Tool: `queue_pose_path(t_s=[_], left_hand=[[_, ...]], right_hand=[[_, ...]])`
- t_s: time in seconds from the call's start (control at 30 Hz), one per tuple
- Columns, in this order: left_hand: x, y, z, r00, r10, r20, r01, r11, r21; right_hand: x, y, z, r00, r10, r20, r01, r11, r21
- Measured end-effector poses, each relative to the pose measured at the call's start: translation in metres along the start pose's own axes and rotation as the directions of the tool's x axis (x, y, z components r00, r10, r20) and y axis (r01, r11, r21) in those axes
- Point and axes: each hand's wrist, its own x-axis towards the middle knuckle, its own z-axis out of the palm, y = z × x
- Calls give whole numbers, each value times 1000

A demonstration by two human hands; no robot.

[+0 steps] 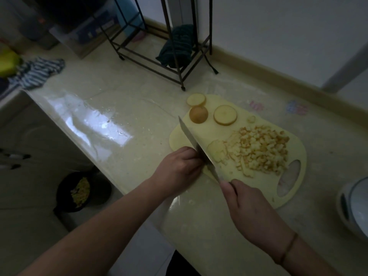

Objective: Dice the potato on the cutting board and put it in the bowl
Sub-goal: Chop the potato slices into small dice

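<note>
A pale yellow cutting board (294,152) lies on the counter. A pile of diced potato (260,150) covers its right half, with a few thin cut slices (217,152) at the pile's left. Two round slices (225,114) (196,99) and a potato end piece (198,114) sit at the board's far end. My right hand (251,208) grips the handle of a knife (191,136), whose blade slants over the board's left side. My left hand (177,168) is against the blade's left face, with its fingertips hidden behind the blade. A white bowl (354,204) shows at the right edge.
A dark metal rack (179,74) with a dark cloth (179,46) stands at the back of the counter. A striped cloth (35,72) lies far left. Below the counter's left edge, a black bin (81,192) holds scraps. A wall runs behind the board.
</note>
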Motion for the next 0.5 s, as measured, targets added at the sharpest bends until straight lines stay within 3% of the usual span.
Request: queue_pose_path(t_s=[0.3, 0.5], left_hand=[[3, -2, 1, 999, 20, -41, -16, 996, 91], [8, -7, -2, 970, -244, 9, 240, 962, 132]], right_hand=[[-5, 27, -31, 989, 134, 57, -141, 978, 151], [-19, 41, -38, 976, 216, 34, -219, 960, 174]])
